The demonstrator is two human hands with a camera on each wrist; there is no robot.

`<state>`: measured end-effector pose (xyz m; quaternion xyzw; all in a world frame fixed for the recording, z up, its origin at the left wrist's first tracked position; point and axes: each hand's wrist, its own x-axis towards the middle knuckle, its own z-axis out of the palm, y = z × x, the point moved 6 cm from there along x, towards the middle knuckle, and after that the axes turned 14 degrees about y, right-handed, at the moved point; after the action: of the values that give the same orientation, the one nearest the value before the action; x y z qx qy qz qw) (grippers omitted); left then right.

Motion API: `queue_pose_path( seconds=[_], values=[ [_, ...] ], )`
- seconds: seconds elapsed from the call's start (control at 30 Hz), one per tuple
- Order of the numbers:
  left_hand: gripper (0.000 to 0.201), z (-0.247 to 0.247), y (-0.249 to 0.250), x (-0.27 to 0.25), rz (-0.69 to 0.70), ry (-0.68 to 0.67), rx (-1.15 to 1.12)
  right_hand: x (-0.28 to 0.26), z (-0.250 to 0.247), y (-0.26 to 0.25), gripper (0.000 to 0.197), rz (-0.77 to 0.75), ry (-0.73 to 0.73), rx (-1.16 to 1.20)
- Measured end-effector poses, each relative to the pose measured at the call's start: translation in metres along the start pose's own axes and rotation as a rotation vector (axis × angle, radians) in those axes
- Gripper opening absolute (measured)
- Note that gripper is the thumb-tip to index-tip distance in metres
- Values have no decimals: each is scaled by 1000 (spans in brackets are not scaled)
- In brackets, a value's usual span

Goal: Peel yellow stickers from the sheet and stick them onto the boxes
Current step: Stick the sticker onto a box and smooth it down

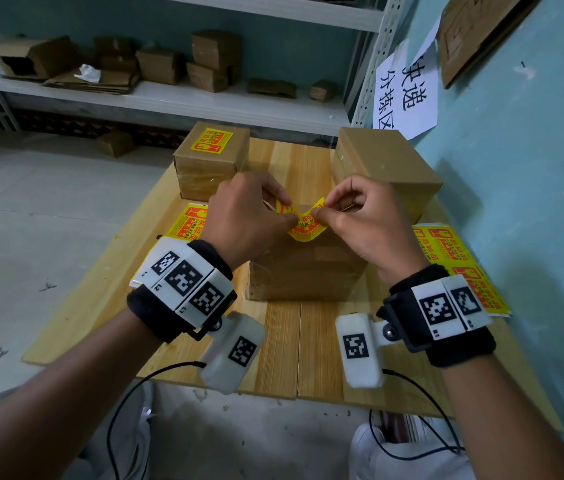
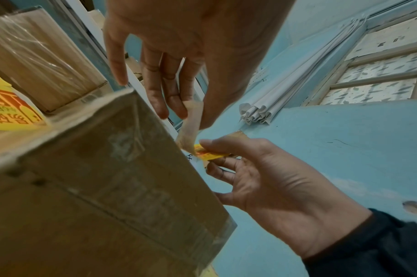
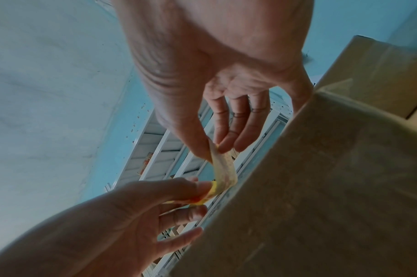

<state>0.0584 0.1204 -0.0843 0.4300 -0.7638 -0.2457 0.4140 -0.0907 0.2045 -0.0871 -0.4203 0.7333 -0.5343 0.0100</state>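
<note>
A yellow sticker (image 1: 305, 227) with red print hangs curved between my two hands, just above the top of the near cardboard box (image 1: 305, 271). My left hand (image 1: 291, 220) pinches its left end and my right hand (image 1: 318, 211) pinches its right end. In the right wrist view the sticker (image 3: 224, 172) bends in a U from my right hand (image 3: 213, 150) down to the other hand's fingertips (image 3: 202, 187), beside the box (image 3: 321, 187). Sticker sheets lie left (image 1: 187, 223) and right (image 1: 453, 251) of the box.
A far-left box (image 1: 204, 171) carries a yellow sticker (image 1: 210, 141) on top. A bare box (image 1: 384, 168) stands far right against the blue wall (image 1: 533, 168). All rest on a wooden table (image 1: 284, 341). Shelves (image 1: 169, 95) with small cartons run behind.
</note>
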Motion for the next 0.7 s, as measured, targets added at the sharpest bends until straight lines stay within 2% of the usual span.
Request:
queue_pose_path(
  seconds=[0.37,0.7],
  values=[
    [5,3,6,1,46,26,-42,1,-2,-2,18,-5,25,-12],
    [6,7,4,1,59,3,-28,0,0,-3,18,-14,32,-19]
  ],
)
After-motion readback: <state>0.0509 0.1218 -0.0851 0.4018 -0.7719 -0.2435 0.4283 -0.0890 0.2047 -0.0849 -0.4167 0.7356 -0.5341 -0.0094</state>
